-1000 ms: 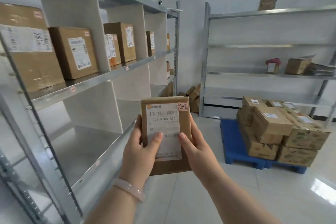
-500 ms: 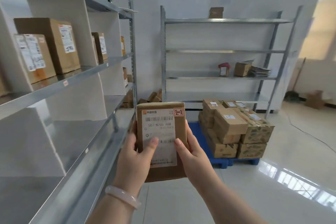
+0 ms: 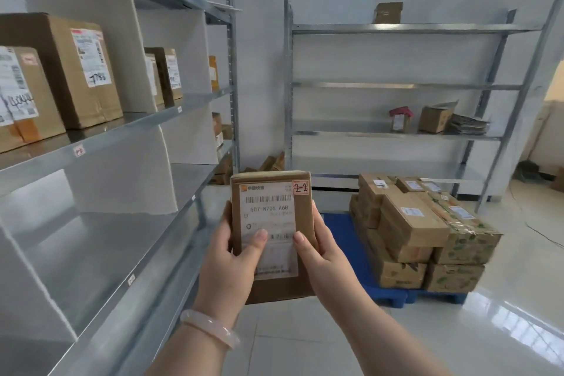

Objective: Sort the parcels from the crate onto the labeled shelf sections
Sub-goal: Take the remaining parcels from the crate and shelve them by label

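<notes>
My left wrist carries a pale bangle (image 3: 210, 328). My left hand (image 3: 232, 256) and right hand (image 3: 320, 253) both grip one flat brown parcel (image 3: 271, 214). I hold it upright in front of me, above the tiled floor and just right of the near rack's front edge. Each thumb presses on the white shipping label (image 3: 270, 223). The remaining fingers curl round the parcel's side edges, out of sight behind it. The label reads 507-N705 A68. A red-bordered sticker (image 3: 300, 188) at the parcel's top right corner reads 2-2.

On my left stands a metal rack (image 3: 128, 279) with white dividers. Small tags (image 3: 78, 150) sit on its shelf fronts; their text is not legible. Its upper shelf holds brown cartons (image 3: 76, 70) with white labels, standing between the dividers.

Beyond the parcel, to the right, a blue pallet (image 3: 345, 241) lies on the floor and bears stacked cartons (image 3: 412, 220).

Against the far wall stands a second metal rack (image 3: 396, 28). One small box (image 3: 387, 12) sits on its top level. A few boxes and flattened cardboard (image 3: 467, 124) rest on a lower level.
</notes>
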A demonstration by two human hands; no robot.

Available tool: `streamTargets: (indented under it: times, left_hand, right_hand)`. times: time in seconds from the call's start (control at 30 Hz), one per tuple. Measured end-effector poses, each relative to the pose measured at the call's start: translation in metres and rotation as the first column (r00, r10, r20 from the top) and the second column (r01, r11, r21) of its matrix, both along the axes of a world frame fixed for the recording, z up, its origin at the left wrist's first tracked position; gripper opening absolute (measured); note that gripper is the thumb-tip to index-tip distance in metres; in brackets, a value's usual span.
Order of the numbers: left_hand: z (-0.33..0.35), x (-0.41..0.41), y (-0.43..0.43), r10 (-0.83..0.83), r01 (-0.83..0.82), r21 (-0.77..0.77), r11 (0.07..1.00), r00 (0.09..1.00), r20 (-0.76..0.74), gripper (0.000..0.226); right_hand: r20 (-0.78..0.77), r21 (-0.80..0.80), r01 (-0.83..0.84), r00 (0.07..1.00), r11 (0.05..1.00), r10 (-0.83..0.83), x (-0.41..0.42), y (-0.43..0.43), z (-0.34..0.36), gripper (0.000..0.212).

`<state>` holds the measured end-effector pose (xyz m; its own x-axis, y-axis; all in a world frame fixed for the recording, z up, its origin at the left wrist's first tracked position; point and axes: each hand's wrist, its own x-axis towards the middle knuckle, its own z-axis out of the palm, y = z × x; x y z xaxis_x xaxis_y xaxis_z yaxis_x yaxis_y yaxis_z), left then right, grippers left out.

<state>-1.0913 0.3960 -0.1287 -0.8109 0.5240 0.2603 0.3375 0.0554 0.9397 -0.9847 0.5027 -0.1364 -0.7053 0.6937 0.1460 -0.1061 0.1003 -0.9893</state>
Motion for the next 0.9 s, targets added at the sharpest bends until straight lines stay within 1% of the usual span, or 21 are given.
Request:
streamTargets:
  times: [0.07,0.13,0.23,0.3,0.37,0.47,0.57,0.67,0.77,0.8,0.9]
  left_hand:
    - [-0.005,-0.015,0.016,0.067,-0.067,-0.006,0.998,0.997,0.026,0.049]
    - [-0.010,-0.032,0.031,0.152,-0.152,0.004,0.988,0.986,0.066,0.046]
    - [-0.017,-0.059,0.044,0.273,-0.278,0.036,0.960,0.956,0.110,0.047]
    - [-0.021,-0.076,0.045,0.354,-0.362,0.042,0.931,0.925,0.136,0.048]
    - [-0.028,-0.092,0.040,0.434,-0.446,0.052,0.894,0.887,0.159,0.054]
    - [-0.041,-0.117,0.023,0.519,-0.533,0.045,0.845,0.836,0.178,0.060]
    - [-0.050,-0.144,0.004,0.594,-0.603,0.011,0.797,0.788,0.161,0.056]
    - [-0.059,-0.176,-0.015,0.670,-0.676,-0.021,0.737,0.725,0.160,0.056]
    - [-0.070,-0.209,-0.034,0.704,-0.710,-0.044,0.703,0.685,0.185,0.062]
    - [-0.072,-0.218,-0.038,0.711,-0.717,-0.053,0.695,0.675,0.194,0.065]
    - [-0.077,-0.244,-0.050,0.729,-0.733,-0.070,0.676,0.653,0.204,0.060]
  right_hand:
    - [0.036,0.014,-0.057,0.998,0.998,0.056,-0.023,0.024,-0.005,0.055]
    - [0.069,0.035,-0.130,0.989,0.991,0.128,-0.049,0.048,-0.008,0.054]
    - [0.124,0.059,-0.266,0.958,0.962,0.257,-0.092,0.075,-0.013,0.055]
    - [0.143,0.053,-0.376,0.919,0.925,0.366,-0.120,0.082,-0.015,0.057]
    - [0.154,0.047,-0.480,0.870,0.876,0.469,-0.148,0.082,-0.018,0.060]
    - [0.186,0.053,-0.582,0.804,0.811,0.565,-0.189,0.071,-0.030,0.062]
    - [0.187,0.020,-0.658,0.742,0.752,0.644,-0.231,0.055,-0.044,0.060]
    - [0.202,0.025,-0.722,0.681,0.692,0.704,-0.276,0.037,-0.054,0.061]
    - [0.236,0.019,-0.764,0.630,0.645,0.740,-0.316,0.019,-0.063,0.062]
    - [0.247,0.017,-0.774,0.617,0.633,0.747,-0.328,0.015,-0.065,0.062]
    - [0.271,0.025,-0.787,0.599,0.617,0.753,-0.358,0.006,-0.069,0.063]
